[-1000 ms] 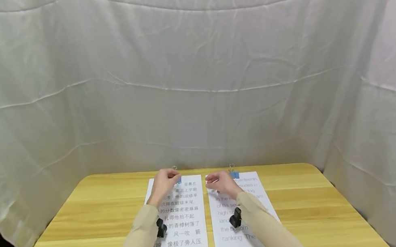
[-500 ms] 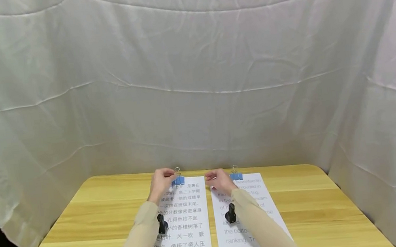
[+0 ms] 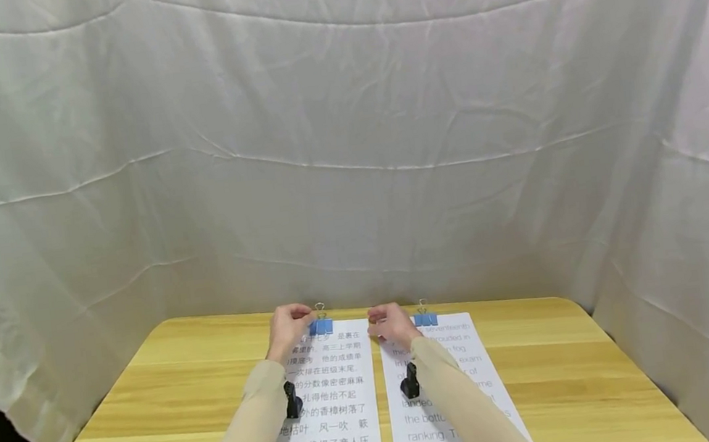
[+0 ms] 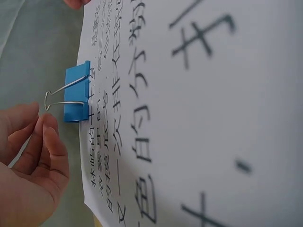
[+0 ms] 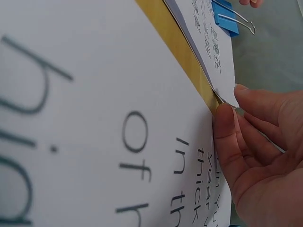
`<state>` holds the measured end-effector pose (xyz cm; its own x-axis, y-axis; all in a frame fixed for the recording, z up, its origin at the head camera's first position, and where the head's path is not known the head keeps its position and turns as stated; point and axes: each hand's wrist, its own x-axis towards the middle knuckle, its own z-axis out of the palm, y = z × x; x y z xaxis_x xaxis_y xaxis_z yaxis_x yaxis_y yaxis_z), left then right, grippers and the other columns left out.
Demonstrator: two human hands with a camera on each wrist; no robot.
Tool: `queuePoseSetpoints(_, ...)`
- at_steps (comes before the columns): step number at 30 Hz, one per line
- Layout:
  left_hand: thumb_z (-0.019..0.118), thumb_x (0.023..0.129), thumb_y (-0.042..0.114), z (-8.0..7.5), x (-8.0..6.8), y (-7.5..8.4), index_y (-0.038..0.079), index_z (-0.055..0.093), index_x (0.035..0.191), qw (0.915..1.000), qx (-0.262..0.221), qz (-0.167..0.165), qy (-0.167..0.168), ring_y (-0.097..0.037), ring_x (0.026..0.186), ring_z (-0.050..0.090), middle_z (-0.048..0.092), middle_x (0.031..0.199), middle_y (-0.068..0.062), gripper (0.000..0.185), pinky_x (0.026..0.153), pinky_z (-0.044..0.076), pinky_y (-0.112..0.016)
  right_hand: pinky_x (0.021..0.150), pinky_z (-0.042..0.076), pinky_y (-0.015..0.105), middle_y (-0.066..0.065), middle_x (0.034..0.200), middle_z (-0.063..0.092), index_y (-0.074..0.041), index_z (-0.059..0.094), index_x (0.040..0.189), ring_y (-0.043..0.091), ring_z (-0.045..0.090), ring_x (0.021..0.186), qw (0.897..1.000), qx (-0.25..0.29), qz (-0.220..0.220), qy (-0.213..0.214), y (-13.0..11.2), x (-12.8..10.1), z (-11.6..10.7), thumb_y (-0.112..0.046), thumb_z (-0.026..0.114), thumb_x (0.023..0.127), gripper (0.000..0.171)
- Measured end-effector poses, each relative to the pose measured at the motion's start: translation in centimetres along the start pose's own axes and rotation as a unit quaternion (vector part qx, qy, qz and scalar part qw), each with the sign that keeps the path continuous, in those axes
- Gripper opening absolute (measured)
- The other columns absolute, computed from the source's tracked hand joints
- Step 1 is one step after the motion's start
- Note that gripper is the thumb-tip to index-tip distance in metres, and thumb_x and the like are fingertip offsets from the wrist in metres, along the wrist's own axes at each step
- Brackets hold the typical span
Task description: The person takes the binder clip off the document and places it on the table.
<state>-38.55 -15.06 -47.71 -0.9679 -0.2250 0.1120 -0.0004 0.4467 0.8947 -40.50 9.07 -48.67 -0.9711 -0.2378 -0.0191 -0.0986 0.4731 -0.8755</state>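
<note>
- Our left hand's fingers (image 4: 47, 142) hang loosely curled, grasping nothing, just beside the blue binder clip (image 4: 77, 91) on the Chinese sheet (image 3: 332, 398).
- Our right hand (image 3: 392, 324) pinches the top left corner of the English sheet (image 5: 94, 118), which lies on the counter (image 3: 170, 388) with its own blue clip (image 3: 425, 319).
</note>
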Motion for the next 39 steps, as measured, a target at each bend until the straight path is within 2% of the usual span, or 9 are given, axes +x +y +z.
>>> queuePoseSetpoints(9, 0.068, 0.092, 0.014, 0.1, 0.0, 0.1, 0.005, 0.072, 0.109, 0.9996, -0.022, -0.017, 0.006, -0.025, 0.097, 0.064, 0.070, 0.107, -0.012, 0.020, 0.085, 0.050, -0.038, 0.071, 0.058, 0.031, 0.020, 0.125, 0.063, 0.003, 0.057, 0.132, 0.020, 0.066, 0.091, 1.000, -0.021, -0.002, -0.018, -0.4, 0.3, -0.1, -0.001, 0.071, 0.086, 0.048)
queuePoseSetpoints(17, 0.069, 0.091, 0.012, 0.4, 0.1, -0.1, 0.004, 0.072, 0.108, 0.9995, -0.025, -0.018, 0.002, -0.025, 0.095, 0.064, 0.070, 0.106, -0.013, 0.019, 0.084, 0.052, -0.037, 0.062, 0.054, 0.028, 0.017, 0.110, 0.065, 0.001, 0.062, 0.127, 0.017, 0.061, 0.073, 1.000, -0.026, -0.002, -0.005, -0.1, 1.1, 0.3, 0.000, 0.073, 0.083, 0.045)
queuePoseSetpoints(22, 0.067, 0.091, 0.010, 0.6, -0.2, -0.1, 0.003, 0.072, 0.109, 0.9995, -0.025, -0.017, 0.002, -0.024, 0.094, 0.065, 0.070, 0.106, -0.014, 0.019, 0.083, 0.052, -0.036, 0.074, 0.054, 0.030, 0.011, 0.100, 0.067, 0.000, 0.067, 0.121, 0.017, 0.060, 0.082, 0.998, -0.061, -0.016, 0.014, -0.1, 1.3, 0.5, -0.004, 0.074, 0.083, 0.039)
queuePoseSetpoints(26, 0.067, 0.091, 0.009, 0.6, -0.2, 0.0, 0.002, 0.072, 0.109, 0.9994, -0.030, -0.017, 0.003, -0.025, 0.094, 0.065, 0.070, 0.105, -0.014, 0.020, 0.084, 0.052, -0.038, 0.080, 0.053, 0.034, 0.008, 0.099, 0.069, -0.003, 0.070, 0.118, 0.018, 0.061, 0.087, 0.997, -0.079, -0.016, 0.022, 0.1, 1.2, 0.6, -0.008, 0.073, 0.086, 0.033)
queuePoseSetpoints(28, 0.067, 0.091, 0.008, 0.5, -0.1, 0.1, 0.002, 0.071, 0.110, 0.9990, -0.039, -0.022, 0.002, -0.025, 0.094, 0.065, 0.070, 0.106, -0.014, 0.021, 0.085, 0.052, -0.038, 0.079, 0.053, 0.032, 0.007, 0.100, 0.070, -0.005, 0.071, 0.117, 0.017, 0.062, 0.086, 0.997, -0.075, -0.015, 0.026, 0.2, 1.2, 0.6, -0.009, 0.072, 0.087, 0.030)
queuePoseSetpoints(32, 0.067, 0.090, 0.008, 0.7, 0.0, 0.3, 0.003, 0.070, 0.112, 0.9981, -0.054, -0.030, -0.004, -0.026, 0.097, 0.064, 0.069, 0.108, -0.014, 0.023, 0.087, 0.050, -0.039, 0.064, 0.051, 0.026, 0.004, 0.095, 0.072, -0.010, 0.072, 0.117, 0.014, 0.062, 0.075, 0.998, -0.047, 0.005, 0.029, 0.8, 1.3, 0.2, -0.011, 0.071, 0.088, 0.029)
queuePoseSetpoints(35, 0.066, 0.091, 0.006, 1.1, 0.2, 0.4, 0.003, 0.070, 0.114, 0.9978, -0.060, -0.026, -0.012, -0.026, 0.100, 0.063, 0.069, 0.110, -0.014, 0.024, 0.089, 0.050, -0.039, 0.056, 0.048, 0.024, 0.004, 0.091, 0.072, -0.009, 0.071, 0.120, 0.013, 0.060, 0.066, 0.999, -0.015, 0.021, 0.027, 1.2, 1.1, -0.1, -0.011, 0.070, 0.089, 0.030)
queuePoseSetpoints(39, 0.064, 0.091, 0.005, 1.5, 0.3, 0.6, 0.002, 0.068, 0.117, 0.9972, -0.068, -0.020, -0.023, -0.028, 0.103, 0.063, 0.068, 0.113, -0.016, 0.026, 0.092, 0.051, -0.040, 0.057, 0.050, 0.022, 0.006, 0.086, 0.070, -0.004, 0.069, 0.121, 0.011, 0.060, 0.065, 0.998, 0.040, 0.046, 0.028, 1.6, 0.7, -0.1, -0.008, 0.069, 0.091, 0.030)
